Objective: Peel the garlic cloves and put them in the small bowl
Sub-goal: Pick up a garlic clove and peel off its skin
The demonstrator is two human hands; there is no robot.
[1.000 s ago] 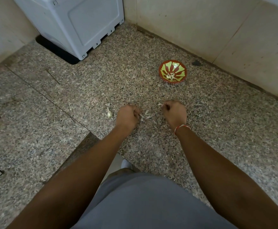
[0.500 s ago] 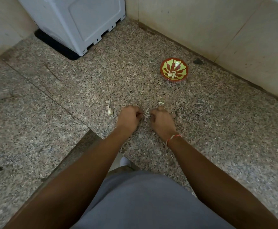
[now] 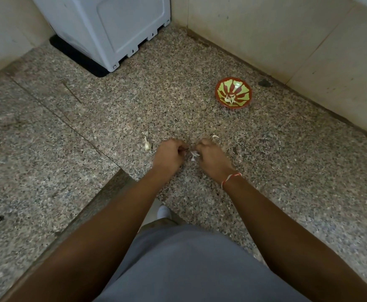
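Over the counter, right hand closer to left hand

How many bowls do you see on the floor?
1. The small bowl stands on the granite floor near the wall, beyond the right hand. Nothing in view seems able to hide another.

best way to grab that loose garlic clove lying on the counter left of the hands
Pinch the garlic clove across its plump lower end, coming straight down from above. It lies flat on the granite counter with its thin tip pointing away, apart from the left hand, so both flanks look free for fingertips.
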